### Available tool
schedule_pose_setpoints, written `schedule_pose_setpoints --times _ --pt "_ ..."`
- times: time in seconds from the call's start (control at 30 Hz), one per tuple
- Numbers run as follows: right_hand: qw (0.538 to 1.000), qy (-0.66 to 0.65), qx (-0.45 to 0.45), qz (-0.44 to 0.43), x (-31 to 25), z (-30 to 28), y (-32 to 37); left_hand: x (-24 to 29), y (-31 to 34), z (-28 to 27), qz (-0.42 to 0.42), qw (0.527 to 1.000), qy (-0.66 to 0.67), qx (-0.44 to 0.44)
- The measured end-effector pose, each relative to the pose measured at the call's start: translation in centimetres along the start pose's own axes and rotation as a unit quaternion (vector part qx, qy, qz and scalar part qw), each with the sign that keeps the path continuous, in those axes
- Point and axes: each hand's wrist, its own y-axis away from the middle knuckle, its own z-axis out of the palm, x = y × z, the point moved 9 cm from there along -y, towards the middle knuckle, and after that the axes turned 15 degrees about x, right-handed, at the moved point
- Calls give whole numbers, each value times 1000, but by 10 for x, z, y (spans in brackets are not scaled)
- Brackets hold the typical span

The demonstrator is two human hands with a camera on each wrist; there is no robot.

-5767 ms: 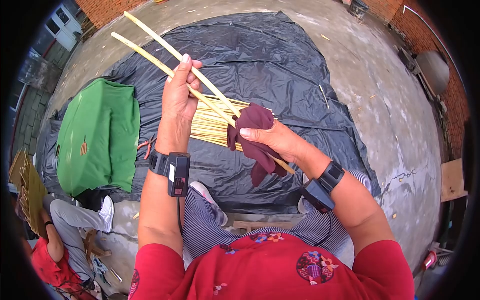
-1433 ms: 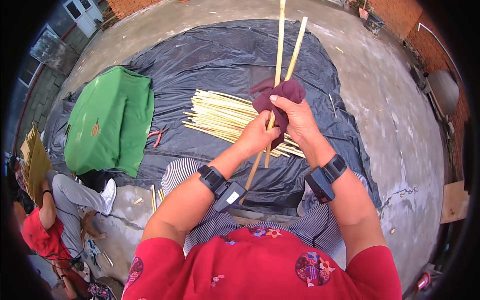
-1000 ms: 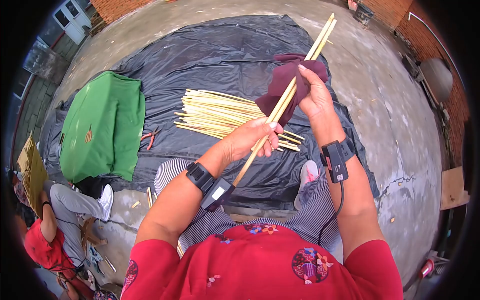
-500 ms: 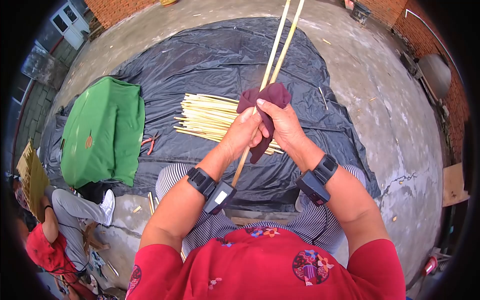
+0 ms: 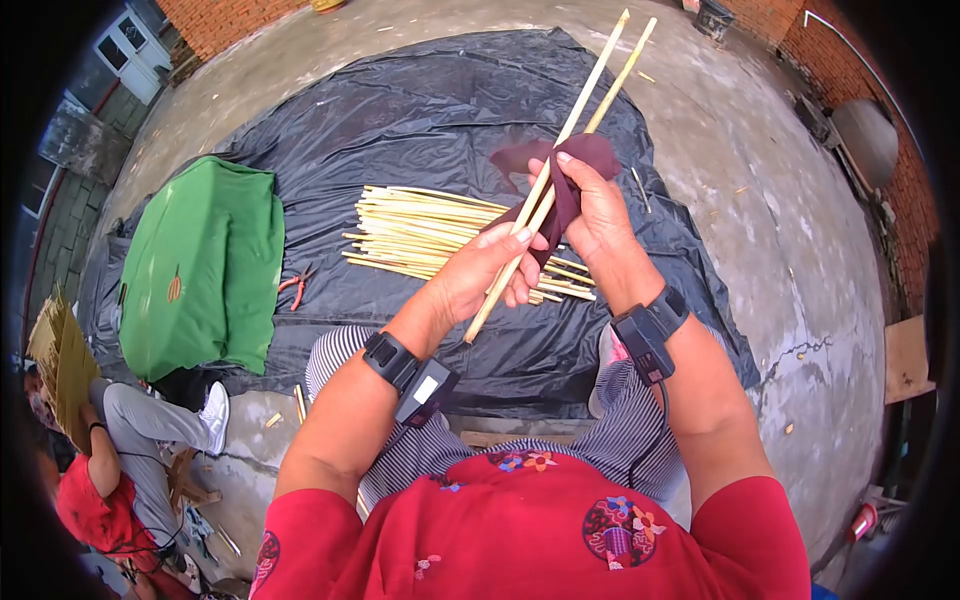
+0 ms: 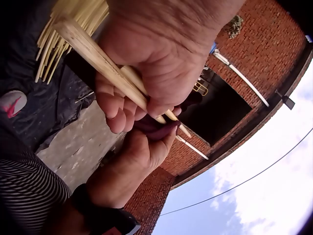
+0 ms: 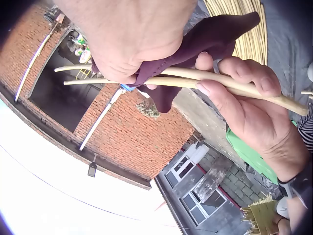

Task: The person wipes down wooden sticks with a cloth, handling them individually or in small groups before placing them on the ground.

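Observation:
My left hand (image 5: 497, 266) grips two long pale bamboo sticks (image 5: 598, 82) near their lower ends. The sticks slant up and to the right over the ground. Higher up, my right hand (image 5: 592, 200) pinches a maroon cloth (image 5: 563, 158) wrapped around both sticks. In the left wrist view the left hand's fingers (image 6: 128, 100) curl round the sticks (image 6: 93, 50), with the right hand (image 6: 139, 154) just beyond. The right wrist view shows the cloth (image 7: 215, 33) folded over the sticks (image 7: 195, 78) under my right hand (image 7: 132, 34). The left hand (image 7: 254, 110) holds them below it.
A pile of several bamboo sticks (image 5: 425, 232) lies on a black plastic sheet (image 5: 420, 110) spread over concrete. A green cloth bundle (image 5: 200, 262) and red-handled pliers (image 5: 293, 285) lie to the left. Another person (image 5: 110, 440) sits at lower left beside a woven mat (image 5: 52, 362).
The right hand has slid the cloth up the sticks, away from the left hand. The sticks have tilted further to the right.

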Motion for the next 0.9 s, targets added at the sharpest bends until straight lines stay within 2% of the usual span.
schedule_pose_setpoints --times 0.17,0.4,0.63,0.73,0.9 --pt "1000 -14 -19 1 -1 -3 -6 2 0 0 6 1000 -5 4" --pt "998 -11 54 -11 -5 -13 -6 -3 1 -2 6 997 -81 7" --pt "998 -28 48 -24 -7 -16 -5 -11 6 -4 -15 991 -134 -8" --pt "996 -34 71 -29 -15 -22 -11 -10 9 -2 -18 988 -149 -22" --pt "990 -82 88 -68 -51 -35 -28 -10 13 -14 4 963 -271 -3"
